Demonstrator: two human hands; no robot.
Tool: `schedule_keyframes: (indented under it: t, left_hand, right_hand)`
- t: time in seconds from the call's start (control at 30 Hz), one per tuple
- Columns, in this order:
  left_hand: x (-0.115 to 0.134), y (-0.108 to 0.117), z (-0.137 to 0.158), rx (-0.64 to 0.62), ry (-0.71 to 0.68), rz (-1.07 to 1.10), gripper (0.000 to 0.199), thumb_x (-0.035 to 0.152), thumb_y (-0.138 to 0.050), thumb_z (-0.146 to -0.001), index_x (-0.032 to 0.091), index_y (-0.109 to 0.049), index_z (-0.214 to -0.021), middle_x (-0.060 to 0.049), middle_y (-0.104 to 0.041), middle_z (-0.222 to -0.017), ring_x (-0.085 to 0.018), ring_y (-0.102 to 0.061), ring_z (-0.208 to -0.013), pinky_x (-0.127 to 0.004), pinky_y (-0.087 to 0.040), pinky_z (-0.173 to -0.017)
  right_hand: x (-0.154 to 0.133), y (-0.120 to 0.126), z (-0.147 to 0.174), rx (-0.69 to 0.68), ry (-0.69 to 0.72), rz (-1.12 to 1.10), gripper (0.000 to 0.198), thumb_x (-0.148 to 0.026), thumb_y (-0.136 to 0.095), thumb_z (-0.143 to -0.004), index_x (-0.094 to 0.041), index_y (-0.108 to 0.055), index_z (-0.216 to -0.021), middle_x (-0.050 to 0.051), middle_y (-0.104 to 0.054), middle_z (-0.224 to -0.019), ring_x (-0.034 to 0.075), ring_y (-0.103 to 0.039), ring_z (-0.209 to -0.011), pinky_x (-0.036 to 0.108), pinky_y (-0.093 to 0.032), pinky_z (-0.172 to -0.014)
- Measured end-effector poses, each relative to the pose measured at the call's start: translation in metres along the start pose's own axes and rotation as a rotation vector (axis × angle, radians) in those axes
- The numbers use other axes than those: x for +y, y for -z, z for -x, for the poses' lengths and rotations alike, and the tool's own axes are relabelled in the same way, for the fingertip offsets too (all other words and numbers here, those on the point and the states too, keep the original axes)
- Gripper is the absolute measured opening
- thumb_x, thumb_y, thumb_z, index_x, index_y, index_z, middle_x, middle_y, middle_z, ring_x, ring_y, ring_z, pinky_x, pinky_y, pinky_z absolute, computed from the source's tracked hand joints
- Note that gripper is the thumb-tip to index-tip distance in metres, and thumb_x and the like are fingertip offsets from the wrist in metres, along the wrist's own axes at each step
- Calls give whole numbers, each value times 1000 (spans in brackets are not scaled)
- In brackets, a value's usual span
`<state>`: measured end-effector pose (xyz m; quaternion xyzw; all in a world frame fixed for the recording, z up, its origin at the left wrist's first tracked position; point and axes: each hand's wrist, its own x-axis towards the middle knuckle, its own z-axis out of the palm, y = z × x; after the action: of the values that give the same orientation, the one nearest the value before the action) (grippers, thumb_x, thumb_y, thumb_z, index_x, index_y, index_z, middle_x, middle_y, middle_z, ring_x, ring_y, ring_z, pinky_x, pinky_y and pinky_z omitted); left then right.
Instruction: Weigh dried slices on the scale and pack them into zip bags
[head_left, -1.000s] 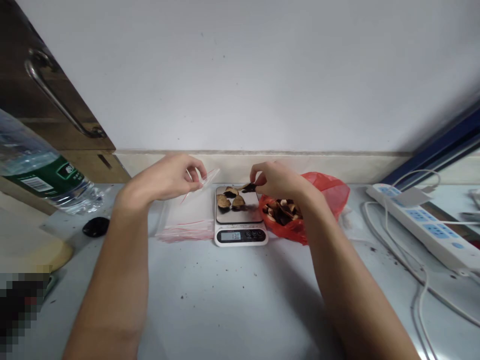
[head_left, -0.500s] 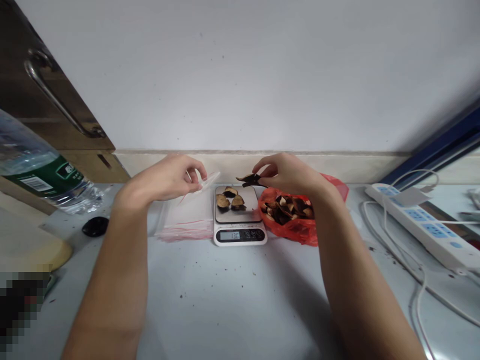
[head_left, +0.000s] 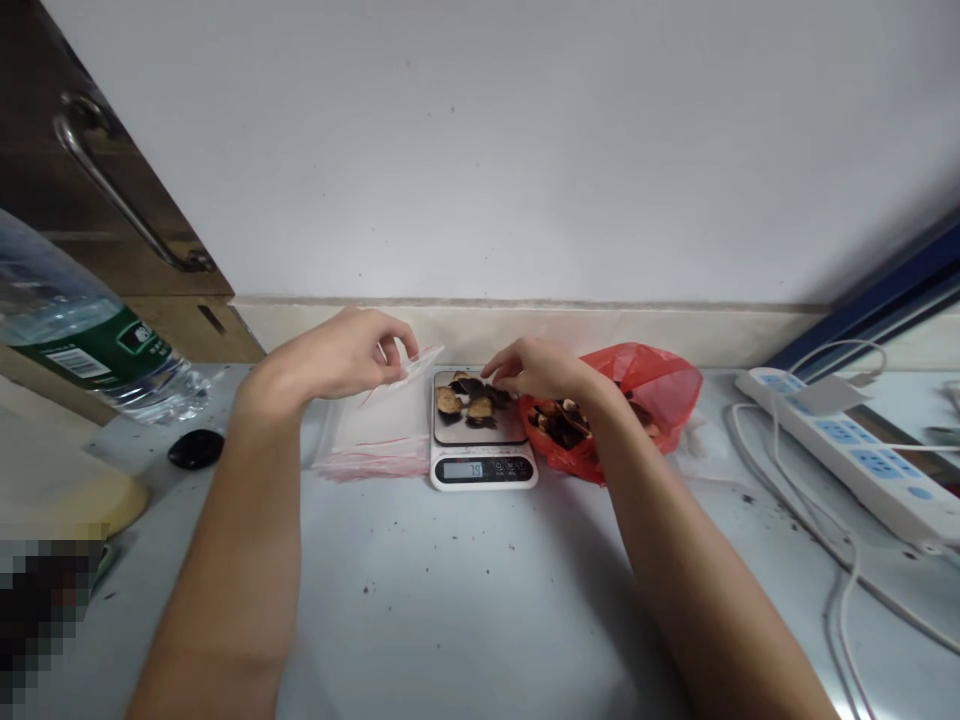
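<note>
My left hand pinches the top edge of a clear zip bag, which is lifted above a stack of similar bags with red strips. Beside the stack stands a small white kitchen scale, its display apparently reading 7.9. Several brown-black, curled dried slices lie on its metal plate. Over the plate's back right, my right hand has its fingertips closed on a dark dried slice, low among the others. A red plastic bag holding more slices sits right of the scale, partly behind my right forearm.
A large water bottle leans at the left, near a black oval object. On the right lie a white power strip and loose white cables. Dark crumbs dot the table before the scale. A wall rises behind.
My right hand has moved left and down, bringing the dark slice onto the scale plate. The display went from about 13.0 to 7.9. My left hand keeps its hold on the zip bag.
</note>
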<state>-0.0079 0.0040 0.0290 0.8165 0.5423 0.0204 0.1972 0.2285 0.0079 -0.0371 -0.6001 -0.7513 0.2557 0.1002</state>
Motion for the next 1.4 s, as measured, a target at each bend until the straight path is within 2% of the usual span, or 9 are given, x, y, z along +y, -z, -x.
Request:
schedule_keyframes:
  t: [0.23,0.3,0.4,0.53,0.67,0.83,1.17,1.3,1.4]
  left_hand:
    - [1,0,2,2,22,-1,44,25,-52,-69,18,-73,-107,-4,-71,-88,-20,-63,-79,-28,-40,-66]
    - [2,1,3,5,35,0,44,25,-52,-69,18,-73,-107,-4,-71,-88,-20,-63,-79,-28,-40,-67]
    - [1,2,3,-2,33,2,41,25,-53,-71,18,-73,-107,-4,-71,-87,-20,-63,-78,-28,-40,-67]
    - [-2,2,1,-2,11,-5,40,24,-53,-73,18,-73,-107,-3,-69,-84,-19,-62,-76,-27,-39,-65]
    - [-4,1,1,-9,0,-15,37,23,-54,-74,18,-73,-106,-2,-67,-81,-18,-60,-73,-27,-39,-64]
    - [-2,1,1,-10,5,-18,35,22,-54,-76,19,-73,-106,-1,-66,-80,-17,-59,-73,-26,-40,-64]
    - [-3,2,2,-34,-5,-16,33,22,-56,-81,20,-73,-109,-1,-65,-79,-17,-58,-71,-26,-41,-65]
    - [-3,1,1,-35,-2,-21,33,23,-56,-81,19,-73,-110,-2,-67,-81,-17,-60,-72,-26,-42,-66]
    - [-4,1,1,-43,1,-25,33,22,-57,-81,19,-72,-110,-2,-67,-81,-18,-60,-73,-26,-42,-66]
  right_hand:
    - [-10,5,9,31,36,77,33,-5,-71,-77,-19,-80,-105,10,-78,-110,20,-71,-92,25,-51,-73]
    - [-17,7,15,-29,37,112,30,-12,-75,-78,-22,-79,-106,7,-77,-102,18,-69,-79,25,-48,-64]
    - [-26,4,19,-186,24,174,40,-19,-79,-75,-28,-78,-114,3,-75,-89,16,-64,-66,25,-43,-53]
    - [-32,0,17,-276,49,257,43,-17,-77,-74,-28,-77,-115,3,-75,-92,18,-66,-74,24,-43,-54]
    - [-37,1,18,-328,-12,299,40,-20,-75,-75,-26,-73,-115,4,-76,-101,18,-66,-75,24,-41,-52]
    - [-35,3,20,-338,-24,258,38,-19,-72,-77,-26,-72,-115,4,-76,-100,17,-66,-71,24,-41,-51]
    - [-23,23,27,-268,16,124,53,-11,-70,-77,-28,-76,-127,1,-79,-87,18,-70,-74,25,-47,-64]
    - [-23,27,32,-226,23,84,51,-8,-64,-80,-26,-77,-126,0,-81,-88,17,-71,-75,24,-49,-67]
    - [-20,30,35,-166,46,26,44,-12,-62,-84,-23,-76,-124,2,-82,-94,18,-72,-79,25,-51,-71]
